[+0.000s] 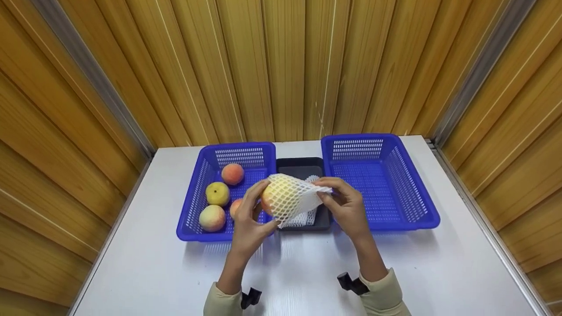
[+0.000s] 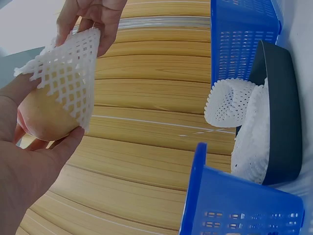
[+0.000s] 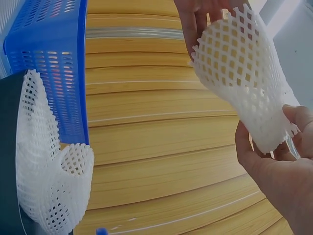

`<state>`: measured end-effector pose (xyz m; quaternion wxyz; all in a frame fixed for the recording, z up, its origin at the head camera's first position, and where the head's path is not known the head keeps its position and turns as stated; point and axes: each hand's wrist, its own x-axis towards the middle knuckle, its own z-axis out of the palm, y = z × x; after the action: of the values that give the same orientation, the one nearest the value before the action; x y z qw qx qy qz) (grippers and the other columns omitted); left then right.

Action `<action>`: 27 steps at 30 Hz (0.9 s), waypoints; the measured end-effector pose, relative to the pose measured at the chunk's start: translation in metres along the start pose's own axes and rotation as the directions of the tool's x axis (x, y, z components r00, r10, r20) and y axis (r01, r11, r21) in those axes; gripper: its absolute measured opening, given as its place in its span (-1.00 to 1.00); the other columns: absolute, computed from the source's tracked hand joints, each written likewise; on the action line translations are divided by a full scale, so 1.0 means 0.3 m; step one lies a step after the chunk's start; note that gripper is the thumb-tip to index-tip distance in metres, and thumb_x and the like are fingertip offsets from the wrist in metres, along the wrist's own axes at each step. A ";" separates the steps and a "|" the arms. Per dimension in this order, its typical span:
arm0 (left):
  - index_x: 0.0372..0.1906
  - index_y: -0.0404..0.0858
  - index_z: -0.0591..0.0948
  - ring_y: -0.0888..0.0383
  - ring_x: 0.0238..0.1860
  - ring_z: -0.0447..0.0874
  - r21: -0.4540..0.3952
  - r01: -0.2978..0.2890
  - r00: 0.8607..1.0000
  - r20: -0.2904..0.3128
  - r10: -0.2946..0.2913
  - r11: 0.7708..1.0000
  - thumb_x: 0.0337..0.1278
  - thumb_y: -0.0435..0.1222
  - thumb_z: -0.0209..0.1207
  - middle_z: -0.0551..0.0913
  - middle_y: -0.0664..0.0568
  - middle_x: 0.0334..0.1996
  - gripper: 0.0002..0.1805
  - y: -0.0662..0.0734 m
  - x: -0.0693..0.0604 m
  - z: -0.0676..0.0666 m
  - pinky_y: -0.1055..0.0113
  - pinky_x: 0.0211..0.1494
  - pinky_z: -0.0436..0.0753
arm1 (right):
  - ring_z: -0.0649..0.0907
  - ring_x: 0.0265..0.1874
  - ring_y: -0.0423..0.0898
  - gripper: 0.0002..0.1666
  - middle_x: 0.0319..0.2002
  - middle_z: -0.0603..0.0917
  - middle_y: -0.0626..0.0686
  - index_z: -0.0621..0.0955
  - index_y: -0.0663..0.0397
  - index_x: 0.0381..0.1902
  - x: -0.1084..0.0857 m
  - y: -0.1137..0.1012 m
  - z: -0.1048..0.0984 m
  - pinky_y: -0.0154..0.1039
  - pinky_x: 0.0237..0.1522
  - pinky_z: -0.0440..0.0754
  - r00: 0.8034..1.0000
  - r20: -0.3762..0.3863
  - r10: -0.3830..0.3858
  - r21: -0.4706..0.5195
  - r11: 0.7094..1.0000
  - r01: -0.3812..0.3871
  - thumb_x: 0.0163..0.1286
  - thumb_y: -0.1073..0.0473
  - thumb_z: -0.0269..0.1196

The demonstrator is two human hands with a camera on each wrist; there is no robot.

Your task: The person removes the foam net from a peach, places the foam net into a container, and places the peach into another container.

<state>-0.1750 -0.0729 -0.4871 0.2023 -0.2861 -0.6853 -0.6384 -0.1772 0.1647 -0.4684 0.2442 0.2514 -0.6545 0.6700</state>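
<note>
A yellow and red peach [image 2: 48, 115] sits partly inside a white foam fruit net [image 1: 293, 197], held up above the table. My left hand [image 1: 249, 226] grips the peach by its uncovered side, fingers and thumb also touching the net's open rim. At the net's narrow end, my right hand [image 1: 350, 213] pinches the gathered foam between thumb and fingers. In the right wrist view the mesh is stretched over the fruit and tapers toward that hand. Below lies a black tray [image 1: 300, 163] with more white foam nets [image 2: 252, 132], partly hidden by the held one.
Left of the tray, a blue basket [image 1: 186, 226] holds several loose peaches [image 1: 217, 193]. A second blue basket [image 1: 432, 215] stands to the right, with no fruit visible in it. Wood-patterned panels [image 1: 285, 70] enclose the white table [image 1: 145, 263] at the back and sides.
</note>
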 end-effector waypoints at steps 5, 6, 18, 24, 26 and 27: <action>0.42 -0.23 0.42 -0.05 0.37 0.45 0.005 0.041 0.998 -0.051 -0.041 0.999 -0.15 -0.53 0.53 0.43 -0.11 0.37 -0.08 -0.007 -0.010 -0.026 0.19 0.35 0.52 | 0.68 0.07 -0.06 -0.77 -0.01 0.72 0.07 0.66 0.40 -0.03 -0.006 0.007 -0.016 -0.27 0.01 0.71 0.990 -0.104 0.096 -0.026 0.995 -0.099 0.36 0.51 0.27; 0.42 -0.23 0.43 -0.04 0.36 0.47 0.009 0.049 0.997 -0.066 -0.048 0.999 -0.16 -0.51 0.54 0.44 -0.11 0.36 -0.09 -0.008 -0.010 -0.032 0.19 0.34 0.53 | 0.67 0.08 -0.07 -0.76 0.00 0.72 0.07 0.66 0.39 -0.01 -0.005 0.010 -0.021 -0.29 0.01 0.71 0.985 -0.123 0.117 -0.030 0.992 -0.122 0.37 0.49 0.26; 0.42 -0.16 0.44 0.02 0.33 0.49 0.076 0.092 0.991 -0.105 -0.084 0.993 -0.17 -0.41 0.57 0.45 -0.04 0.34 -0.08 -0.022 -0.002 -0.108 0.21 0.33 0.54 | 0.63 0.01 -0.08 -0.74 -0.03 0.63 0.08 0.63 0.27 0.00 0.030 0.057 -0.074 -0.35 -0.05 0.70 0.944 -0.265 0.199 -0.171 0.953 -0.249 0.37 0.39 0.32; 0.42 -0.17 0.43 0.03 0.31 0.50 0.118 0.130 0.988 -0.104 -0.118 0.984 -0.18 -0.44 0.57 0.46 -0.04 0.34 -0.07 -0.038 -0.007 -0.137 0.25 0.32 0.55 | 0.59 -0.04 -0.09 -0.73 -0.12 0.62 0.06 0.68 0.19 -0.17 0.045 0.089 -0.051 -0.38 -0.05 0.57 0.944 -0.318 0.090 -0.354 0.912 -0.206 0.19 0.52 0.37; 0.42 -0.21 0.43 0.01 0.32 0.49 0.132 0.150 0.985 -0.105 -0.136 0.980 -0.19 -0.47 0.56 0.45 -0.07 0.34 -0.07 -0.041 -0.005 -0.144 0.29 0.34 0.52 | 0.59 -0.04 -0.07 -0.67 -0.14 0.62 0.07 0.71 0.15 -0.23 0.052 0.106 -0.033 -0.33 -0.04 0.54 0.946 -0.323 0.026 -0.418 0.893 -0.168 0.09 0.58 0.37; 0.42 -0.23 0.42 0.00 0.33 0.48 0.139 0.160 0.984 -0.107 -0.145 0.977 -0.20 -0.49 0.56 0.45 -0.09 0.34 -0.06 -0.041 -0.004 -0.148 0.31 0.35 0.50 | 0.58 -0.04 -0.06 -0.65 -0.14 0.62 0.08 0.72 0.14 -0.25 0.056 0.115 -0.023 -0.31 -0.02 0.53 0.947 -0.321 -0.009 -0.453 0.880 -0.145 0.05 0.60 0.37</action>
<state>-0.1862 -0.1173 -0.4927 0.2057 -0.1860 -0.7398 -0.6130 -0.2126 0.1707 -0.4835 0.3747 0.0515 -0.7586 0.5306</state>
